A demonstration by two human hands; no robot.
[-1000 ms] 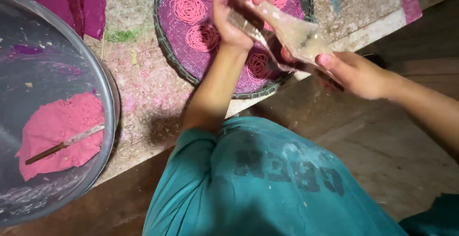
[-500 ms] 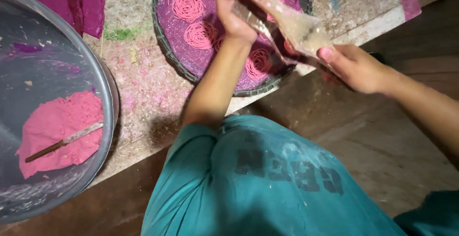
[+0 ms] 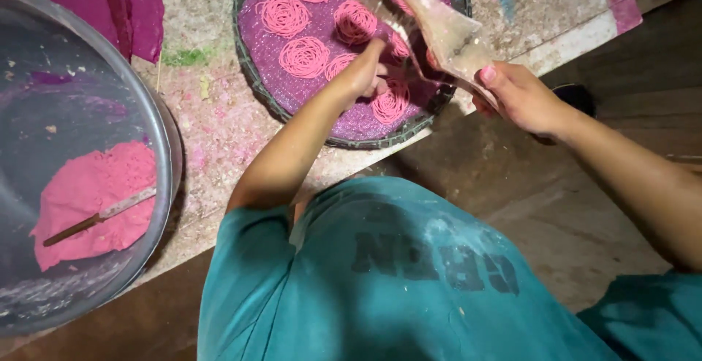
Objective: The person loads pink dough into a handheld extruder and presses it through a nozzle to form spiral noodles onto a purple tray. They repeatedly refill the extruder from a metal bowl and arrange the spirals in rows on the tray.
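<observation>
Pink noodle coils [image 3: 303,55] sit in rings on the purple mat of the round tray [image 3: 252,76] at the top centre of the frame, and I see my left hand [image 3: 363,72] has slid lower on the tray than half a second ago — fingers curled down onto a coil near the lower edge. My right hand [image 3: 521,98] stays closed around the wooden press [image 3: 439,28], angled over the tray's right side. At the left, the metal basin [image 3: 110,112] holds pink dough [image 3: 91,200] with a stick [image 3: 99,216] lying on it — untouched.
</observation>
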